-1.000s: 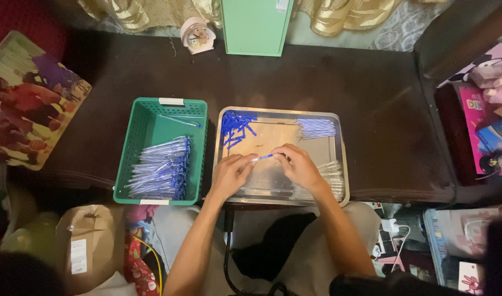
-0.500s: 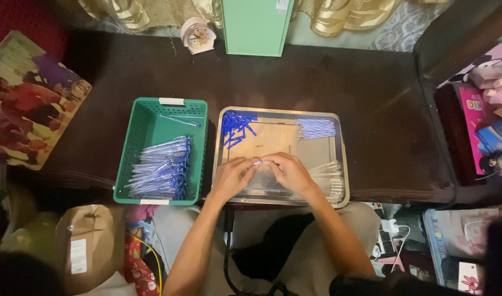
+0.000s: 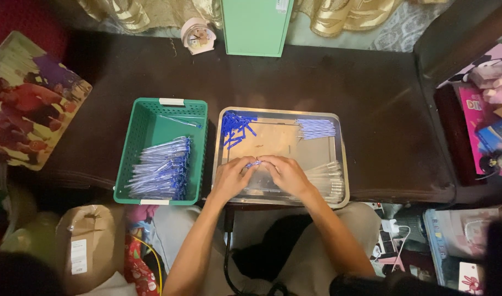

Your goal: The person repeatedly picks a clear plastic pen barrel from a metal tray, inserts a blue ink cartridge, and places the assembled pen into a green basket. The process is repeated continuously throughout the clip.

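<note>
Item: dark wooden desk (image 3: 339, 93), viewed from above.

Near edge, centre: rectangular shiny metal tray (image 3: 341, 164). Far-left corner of tray holds loose blue pen caps (image 3: 235, 126); far-right corner, a bundle of blue-inked refills (image 3: 316, 128); right side, clear plastic pen barrels (image 3: 328, 178).

Left hand (image 3: 232, 176) and right hand (image 3: 286, 174) meet over the tray's near half, fingers pinched together on a small blue pen part (image 3: 253, 163); the exact grip is too small to tell.

Left of tray: green plastic basket (image 3: 129, 153) with stacked finished blue pens (image 3: 162, 169).

Far edge: small pink alarm clock (image 3: 199, 35), green box (image 3: 255, 26).

Risk: the part is tiny; a slip of the fingertips would probably drop it among the barrels.
</note>
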